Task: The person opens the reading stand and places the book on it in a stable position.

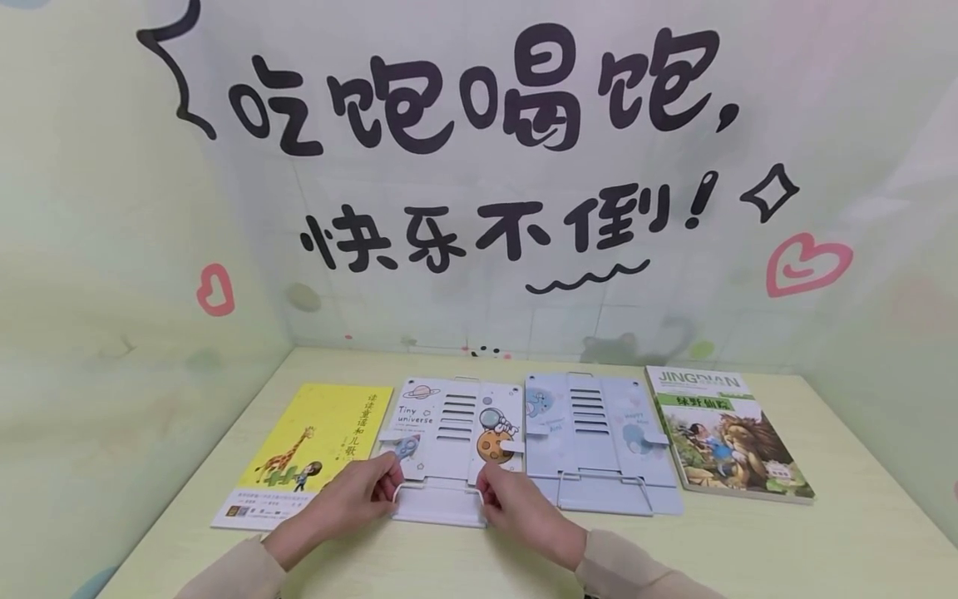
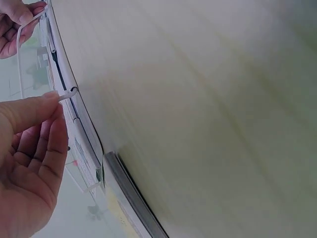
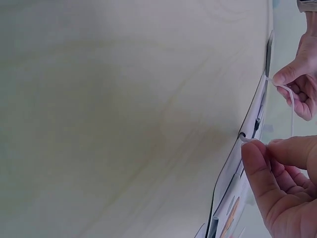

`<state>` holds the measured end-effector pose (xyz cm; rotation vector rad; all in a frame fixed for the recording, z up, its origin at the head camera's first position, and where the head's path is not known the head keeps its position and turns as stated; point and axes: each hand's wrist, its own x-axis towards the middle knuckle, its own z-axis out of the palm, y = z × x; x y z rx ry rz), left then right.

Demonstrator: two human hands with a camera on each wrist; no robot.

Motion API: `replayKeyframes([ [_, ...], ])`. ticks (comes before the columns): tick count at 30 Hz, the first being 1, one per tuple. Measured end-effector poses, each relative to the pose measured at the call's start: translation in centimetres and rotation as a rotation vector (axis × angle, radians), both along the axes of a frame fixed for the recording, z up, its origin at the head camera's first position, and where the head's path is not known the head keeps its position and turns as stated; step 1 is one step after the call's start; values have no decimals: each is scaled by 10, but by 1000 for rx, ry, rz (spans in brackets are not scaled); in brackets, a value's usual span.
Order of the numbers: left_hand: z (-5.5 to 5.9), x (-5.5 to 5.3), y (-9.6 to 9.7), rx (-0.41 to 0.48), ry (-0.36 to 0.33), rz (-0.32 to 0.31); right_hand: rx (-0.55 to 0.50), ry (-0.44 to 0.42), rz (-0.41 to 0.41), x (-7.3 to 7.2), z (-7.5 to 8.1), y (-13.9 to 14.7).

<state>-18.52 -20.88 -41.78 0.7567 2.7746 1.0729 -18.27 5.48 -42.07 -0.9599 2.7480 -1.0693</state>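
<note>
A white book stand (image 1: 452, 456) printed with a rocket, a planet and an astronaut lies flat on the table between my hands. My left hand (image 1: 359, 497) pinches the left end of its white wire bracket (image 2: 19, 64) between thumb and fingers. On the opposite end, my right hand (image 1: 524, 509) grips the same bracket with thumb and index finger. Both wrist views show the wire raised off the stand's front ledge, its bent ends entering small holes at the edge. To the right lies a second, pale blue book stand (image 1: 591, 453), its wire bracket lying low over its front.
A yellow book (image 1: 314, 441) with a giraffe on its cover lies at the left, beside my left forearm. At the far right is another book (image 1: 737, 441) with a lion picture. A printed cloth wall (image 1: 479, 324) rises behind the table (image 1: 748, 549) and along both sides.
</note>
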Motion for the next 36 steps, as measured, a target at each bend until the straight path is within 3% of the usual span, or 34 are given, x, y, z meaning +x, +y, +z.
replayKeyframes([
  [9,3,1,-2,-49,102,-83,91,168,23,4,1,0],
  [15,2,1,-2,-98,202,-95,130,216,43,7,2,1],
  [18,2,1,-3,-97,221,-109,113,211,52,7,2,2],
  [21,4,-1,-6,-76,151,-148,34,102,70,4,4,5],
  [25,12,-8,-15,30,-75,-176,-166,-156,29,-8,13,17],
  [28,21,-19,-24,132,-167,-91,-326,-297,-113,-26,23,32],
  [31,28,-35,-28,186,-158,120,-408,-351,-285,-48,29,45],
  [34,28,-50,-26,209,-165,337,-356,-379,-409,-68,31,52],
  [36,24,-58,-24,205,-180,436,-279,-379,-451,-77,31,52],
])
